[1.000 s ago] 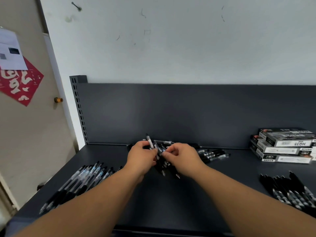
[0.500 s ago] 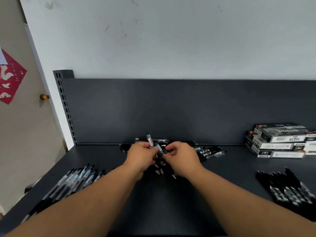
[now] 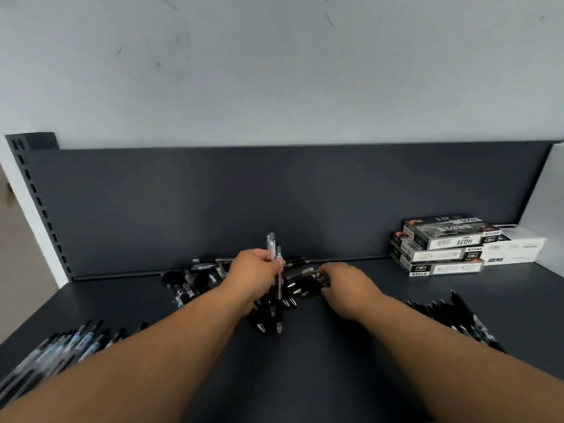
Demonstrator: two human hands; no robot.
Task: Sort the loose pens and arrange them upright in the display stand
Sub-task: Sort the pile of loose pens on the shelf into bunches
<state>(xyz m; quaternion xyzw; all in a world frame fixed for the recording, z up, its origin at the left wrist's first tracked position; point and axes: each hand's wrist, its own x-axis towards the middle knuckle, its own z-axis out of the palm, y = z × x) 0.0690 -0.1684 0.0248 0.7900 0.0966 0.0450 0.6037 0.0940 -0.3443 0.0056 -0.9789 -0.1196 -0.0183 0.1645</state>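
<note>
Sorting: slim clear-barrelled pens (image 3: 271, 246) are being gripped upright by left hand (image 3: 253, 276), loose black pen heap (image 3: 300, 288) being probed by right hand (image 3: 348, 285) (hold unclear); nxt: pinching a match.

Left grip (image 3: 253, 274) raised, fingers curled tight; right grip (image 3: 345, 282) stretched forward, palm down.

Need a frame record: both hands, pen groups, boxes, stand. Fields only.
left hand: grips a bundle of pens, roughly upright, tips down over the shelf
right hand: reaching into the loose pile; fingertips hidden, grasp unclear
loose pile: centre rear, by the back panel
left row: clear-barrelled pens lying side by side
right row: black pens lying side by side
boxes: stacked rear right
display stand: not in view
</note>
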